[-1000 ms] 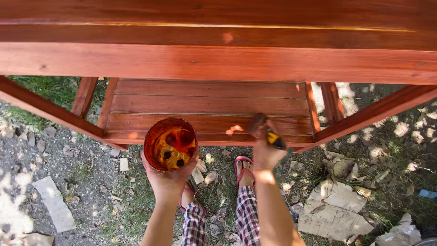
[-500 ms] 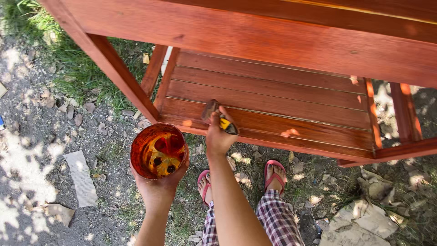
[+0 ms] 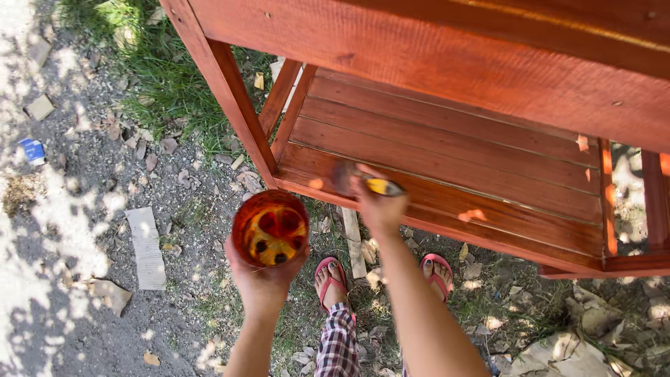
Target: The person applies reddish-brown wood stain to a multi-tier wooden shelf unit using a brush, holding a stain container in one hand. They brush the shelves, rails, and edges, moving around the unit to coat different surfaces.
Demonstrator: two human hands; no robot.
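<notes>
On the front edge of the lower slatted shelf (image 3: 447, 164) of the red-stained wooden frame, your right hand (image 3: 380, 206) is closed around a paintbrush with a yellow handle (image 3: 382, 186). The handle juts out to the right of your fist, and the bristle end (image 3: 342, 174), blurred in this view, lies against the front slat near the shelf's left corner. Your left hand (image 3: 264, 279) cups from below a round translucent container of reddish-orange stain (image 3: 271, 227), fingers wrapped up around its sides; it hangs in the air just in front of the shelf and to the left of your brush hand, level, with its open top facing you. Dark spots show in the liquid.

The slanted front-left leg (image 3: 223, 84) of the frame runs down from the upper left to the shelf corner, just above the container. The broad red-stained top board (image 3: 447, 63) fills the upper part of the view. Below your arms, your feet in red flip-flops (image 3: 333, 279) stand on gravel strewn with dry leaves, and plaid trouser legs (image 3: 337, 342) show between your forearms. A pale flat scrap of board (image 3: 146, 248) lies on the ground to the left, well apart from the container, and a patch of grass (image 3: 150, 84) grows behind the leg.
</notes>
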